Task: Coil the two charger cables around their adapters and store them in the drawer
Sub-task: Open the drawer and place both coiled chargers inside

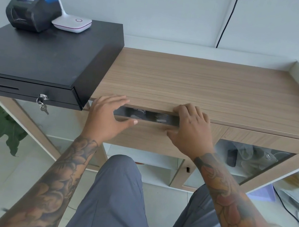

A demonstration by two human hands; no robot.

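Observation:
A wooden drawer (147,136) under the desk top stands a narrow gap ajar. Through the gap I see dark and pale shapes (144,115), too blurred to name as chargers. My left hand (108,119) is at the drawer's left end, fingers straight over the desk edge, thumb lying along the drawer front's top. My right hand (191,127) is at the gap's right end, its fingers curled over the drawer front's upper edge and its thumb against the front face.
A black cash drawer (36,63) with keys (43,103) sits on the wooden desk top (206,86) at left, carrying a receipt printer (31,9) and a white lamp base (72,22). Glass cabinet doors are below. My knees are right under the drawer. Cables lie on the floor at right.

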